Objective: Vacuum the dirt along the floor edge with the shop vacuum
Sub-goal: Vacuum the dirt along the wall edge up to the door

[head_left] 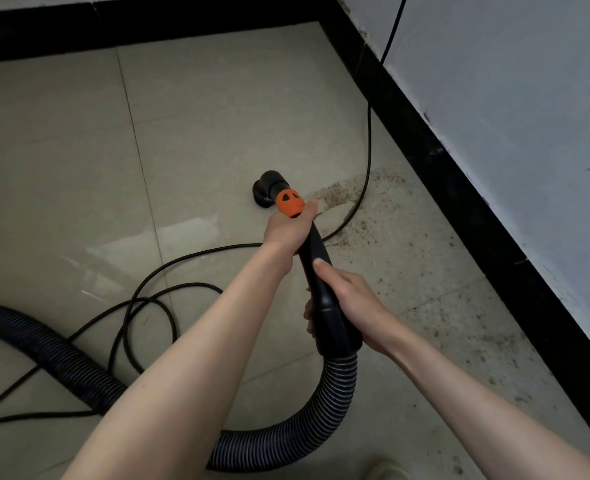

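Bottom edge, right of centre: pale shoe toe (pixel 387 471), partly cut off by the frame.

Lower half: ribbed black flexible vacuum hose (pixel 307 434) looping from the left edge across the bottom centre, curving up into the black rigid plastic handle tube (pixel 321 282).

Centre right: right hand (pixel 350 299) wrapped round the lower end of the handle tube just above the hose cuff, fingers curled round the far side, thumb laid along the top.

Centre: left hand (pixel 291 228) clasping the upper end of the same tube, fingers curled under, directly below the orange plastic collar (pixel 289 203).

Beyond the collar: black round nozzle head (pixel 267 190), angled down to the beige tiled floor (pixel 61 150); contact with the tile not resolvable.

Lower left to centre: thin black power cord (pixel 155 299) in loose loops on the tile, running on under the hands, through the dirt and up the pale wall (pixel 511 98) at upper right.

Right of the nozzle, near but apart: patch of brown gritty dirt (pixel 342 194), thinner specks trailing toward lower right along the black glossy baseboard (pixel 459 188).

Top of frame: second run of black baseboard, meeting the first in the corner, upper centre.
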The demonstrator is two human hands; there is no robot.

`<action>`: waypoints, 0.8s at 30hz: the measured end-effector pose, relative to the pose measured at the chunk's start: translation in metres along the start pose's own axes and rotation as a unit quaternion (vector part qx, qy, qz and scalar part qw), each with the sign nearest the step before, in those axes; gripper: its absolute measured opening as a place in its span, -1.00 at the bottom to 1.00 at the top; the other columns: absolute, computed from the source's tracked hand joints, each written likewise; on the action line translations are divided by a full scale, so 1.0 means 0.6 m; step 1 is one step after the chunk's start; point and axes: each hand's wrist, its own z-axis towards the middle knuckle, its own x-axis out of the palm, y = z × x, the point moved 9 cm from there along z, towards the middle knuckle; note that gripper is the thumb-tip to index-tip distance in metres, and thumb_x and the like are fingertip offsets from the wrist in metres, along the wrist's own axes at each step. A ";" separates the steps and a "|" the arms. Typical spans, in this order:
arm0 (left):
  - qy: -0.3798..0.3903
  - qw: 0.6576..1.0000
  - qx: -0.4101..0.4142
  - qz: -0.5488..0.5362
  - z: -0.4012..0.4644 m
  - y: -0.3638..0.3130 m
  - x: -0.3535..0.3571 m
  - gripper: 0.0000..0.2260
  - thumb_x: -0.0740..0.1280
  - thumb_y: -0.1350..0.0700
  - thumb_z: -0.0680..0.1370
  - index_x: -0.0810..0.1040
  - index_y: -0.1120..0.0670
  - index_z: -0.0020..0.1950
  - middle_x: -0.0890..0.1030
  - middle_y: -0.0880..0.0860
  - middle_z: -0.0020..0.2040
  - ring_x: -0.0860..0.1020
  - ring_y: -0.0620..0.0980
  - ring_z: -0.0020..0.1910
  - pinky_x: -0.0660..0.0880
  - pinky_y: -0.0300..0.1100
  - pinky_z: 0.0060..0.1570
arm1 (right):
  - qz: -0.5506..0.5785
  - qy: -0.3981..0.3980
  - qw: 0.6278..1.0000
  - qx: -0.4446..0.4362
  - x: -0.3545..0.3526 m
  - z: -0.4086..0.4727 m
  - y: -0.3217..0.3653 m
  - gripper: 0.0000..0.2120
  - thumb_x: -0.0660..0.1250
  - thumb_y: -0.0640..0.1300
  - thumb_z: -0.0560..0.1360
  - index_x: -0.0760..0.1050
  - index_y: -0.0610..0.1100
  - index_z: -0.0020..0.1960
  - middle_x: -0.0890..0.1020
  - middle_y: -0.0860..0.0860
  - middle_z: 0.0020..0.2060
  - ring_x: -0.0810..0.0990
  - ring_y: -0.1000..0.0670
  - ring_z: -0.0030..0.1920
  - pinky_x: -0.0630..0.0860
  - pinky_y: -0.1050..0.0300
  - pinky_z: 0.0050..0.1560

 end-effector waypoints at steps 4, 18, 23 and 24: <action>-0.013 1.000 0.001 0.018 -0.014 0.008 -0.001 -0.76 0.31 -0.06 0.54 0.43 0.07 -0.20 0.52 0.05 -0.20 0.54 0.10 -0.10 0.51 -0.01 0.09 | -0.017 0.011 1.000 0.007 -0.004 -0.014 -0.005 -0.65 0.19 0.08 0.60 0.41 -0.23 -0.07 0.60 -0.22 -0.39 0.58 -0.13 -0.48 0.53 0.14 -0.45; -0.008 0.998 0.010 0.062 -0.039 0.026 0.004 -0.72 0.34 -0.09 0.50 0.51 0.13 -0.07 0.55 0.04 -0.22 0.52 -0.03 -0.27 0.45 -0.20 -0.31 | 0.019 0.040 0.998 0.046 -0.004 -0.035 -0.037 -0.62 0.11 0.07 0.63 0.42 -0.28 0.02 0.61 -0.23 -0.34 0.60 -0.17 -0.40 0.57 0.08 -0.37; 0.007 0.990 0.104 0.097 -0.050 -0.021 0.036 -0.59 0.33 -0.16 0.50 0.43 0.14 0.12 0.55 0.03 -0.07 0.54 -0.02 -0.11 0.45 -0.16 -0.14 | 0.080 -0.065 0.993 -0.062 -0.031 -0.028 -0.002 -0.76 0.17 -0.04 0.63 0.38 -0.25 0.01 0.56 -0.19 -0.42 0.55 -0.13 -0.46 0.51 0.05 -0.37; 0.027 0.985 0.135 0.108 -0.055 -0.040 0.048 -0.62 0.31 -0.17 0.51 0.45 0.12 0.09 0.57 0.01 -0.09 0.55 -0.05 -0.13 0.48 -0.18 -0.13 | 0.084 -0.096 0.988 -0.088 -0.044 -0.028 0.009 -0.75 0.17 -0.02 0.63 0.39 -0.23 -0.01 0.54 -0.17 -0.44 0.54 -0.13 -0.48 0.50 0.05 -0.39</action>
